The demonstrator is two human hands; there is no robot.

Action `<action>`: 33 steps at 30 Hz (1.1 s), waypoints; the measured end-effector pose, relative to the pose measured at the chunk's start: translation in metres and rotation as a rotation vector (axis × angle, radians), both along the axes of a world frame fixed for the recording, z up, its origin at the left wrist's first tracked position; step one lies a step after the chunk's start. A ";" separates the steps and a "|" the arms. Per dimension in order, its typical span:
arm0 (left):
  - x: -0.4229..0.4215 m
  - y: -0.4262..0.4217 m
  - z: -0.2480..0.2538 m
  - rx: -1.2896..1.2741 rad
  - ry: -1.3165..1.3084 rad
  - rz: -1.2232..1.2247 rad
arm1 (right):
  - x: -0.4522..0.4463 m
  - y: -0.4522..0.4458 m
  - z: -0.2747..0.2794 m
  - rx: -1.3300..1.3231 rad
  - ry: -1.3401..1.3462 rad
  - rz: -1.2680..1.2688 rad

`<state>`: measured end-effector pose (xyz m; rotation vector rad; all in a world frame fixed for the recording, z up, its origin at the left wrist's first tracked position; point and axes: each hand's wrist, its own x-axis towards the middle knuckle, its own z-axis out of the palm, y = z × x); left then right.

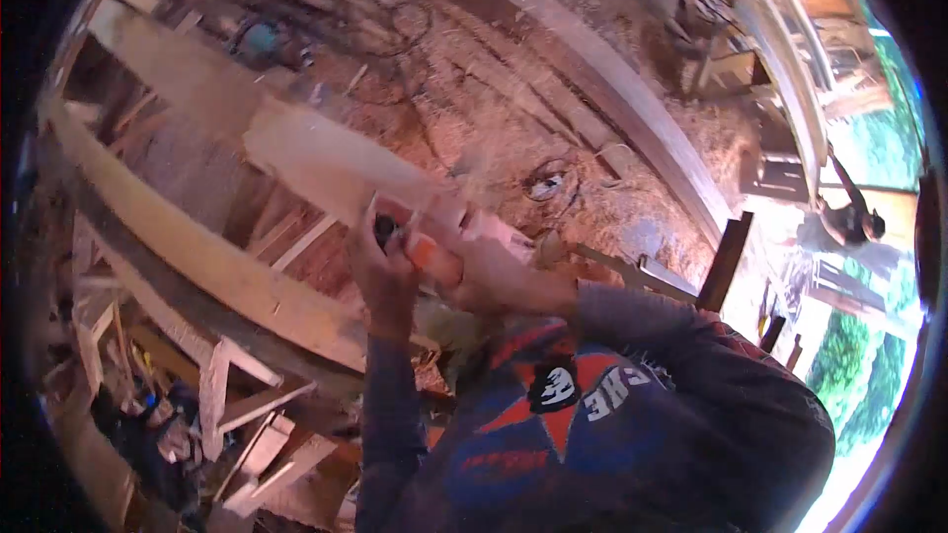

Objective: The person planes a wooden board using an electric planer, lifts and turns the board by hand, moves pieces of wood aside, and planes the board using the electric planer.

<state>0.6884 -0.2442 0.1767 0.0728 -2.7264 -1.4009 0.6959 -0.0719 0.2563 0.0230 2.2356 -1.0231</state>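
Note:
A hand-held tool (423,253) with orange and dark parts rests on or just over the near end of a long pale plank; its exact kind is blurred and partly covered. My left hand (387,271) is closed around its dark, rounded part. Fingers of my right hand (484,271) wrap the orange side, and that forearm crosses in front of my chest. The plank (326,153) runs from beneath the tool to the upper left, with a lighter surface near me than farther off.
A curved, yellowish board (197,252) lies to the left, above wooden frames (242,390). Another long beam (612,74) lies on the shavings-covered ground (474,128). Dark posts (726,262) stand at my right. Other people (854,222) are in the background at right.

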 end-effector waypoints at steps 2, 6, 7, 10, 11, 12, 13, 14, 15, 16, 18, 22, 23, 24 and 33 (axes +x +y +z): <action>-0.031 -0.020 0.001 -0.028 0.009 0.018 | -0.028 -0.026 -0.009 -0.030 0.017 -0.015; -0.102 -0.077 -0.016 -0.092 0.110 0.049 | -0.106 -0.077 -0.040 -0.168 0.346 0.037; -0.124 -0.092 -0.020 -0.116 0.127 0.076 | -0.129 -0.094 -0.050 -0.116 0.465 0.059; -0.185 -0.145 -0.036 0.127 0.144 0.024 | -0.202 -0.139 -0.037 0.170 0.836 0.536; -0.197 -0.153 -0.022 0.264 0.050 0.051 | -0.221 -0.147 -0.048 0.153 0.880 0.594; -0.204 -0.157 -0.024 0.319 0.035 0.020 | -0.239 -0.155 -0.060 0.137 0.924 0.650; -0.206 -0.162 -0.026 0.374 0.025 -0.013 | -0.237 -0.157 -0.068 0.136 0.993 0.678; -0.196 -0.161 -0.032 0.369 0.020 0.006 | -0.234 -0.158 -0.077 0.137 1.063 0.704; -0.185 -0.153 -0.042 0.225 0.028 0.059 | -0.221 -0.141 -0.074 0.109 1.129 0.811; -0.173 -0.142 -0.051 0.082 0.036 0.108 | -0.200 -0.123 -0.080 0.085 1.101 0.796; -0.110 -0.094 -0.057 -0.024 0.189 0.095 | -0.144 -0.083 -0.098 0.040 0.953 0.647; 0.037 0.025 0.001 0.052 0.061 0.132 | 0.005 0.033 -0.027 -0.059 0.777 0.495; 0.066 0.047 0.000 0.093 0.018 0.134 | 0.036 0.060 -0.021 -0.051 0.669 0.489; 0.093 0.067 0.016 -0.017 0.001 0.135 | 0.063 0.081 -0.016 -0.048 0.542 0.468; 0.102 0.063 -0.004 -0.002 0.107 0.181 | 0.076 0.064 0.003 -0.019 0.010 0.166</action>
